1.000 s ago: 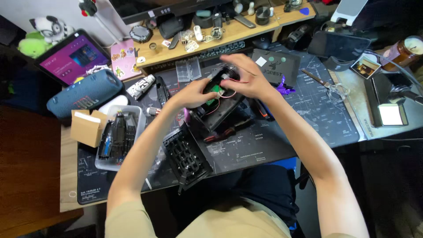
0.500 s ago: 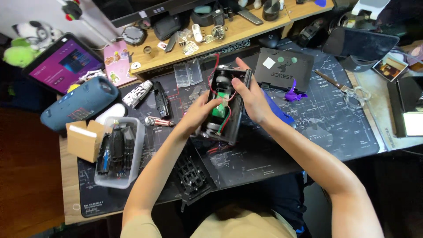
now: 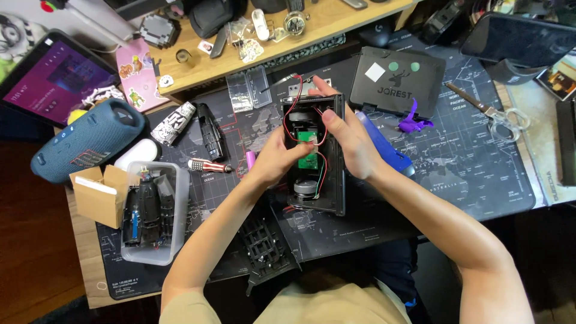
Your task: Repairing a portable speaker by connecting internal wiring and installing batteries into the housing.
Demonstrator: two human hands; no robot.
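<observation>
An opened black speaker housing point(image 3: 333, 180) lies on the desk mat, showing a green circuit board point(image 3: 310, 157), red and black wires point(image 3: 291, 107) and a round driver point(image 3: 306, 186). My left hand point(image 3: 277, 157) rests on the housing's left side with fingers touching the green board. My right hand point(image 3: 348, 137) grips the housing's right edge, with the thumb over the board. A black grille point(image 3: 264, 246) lies below my left forearm.
A dark desk mat point(image 3: 468, 174) covers the desk. At left are a blue cylindrical speaker point(image 3: 90, 144), a cardboard box point(image 3: 99, 195) and a clear tub of black parts point(image 3: 150, 213). Scissors point(image 3: 498, 117), a black flat box point(image 3: 399, 81) and a tablet point(image 3: 51, 75) lie around.
The housing has turned from tilted to lying lengthwise away from me. My left fingers have moved onto the green board, and my right hand has shifted along the right edge.
</observation>
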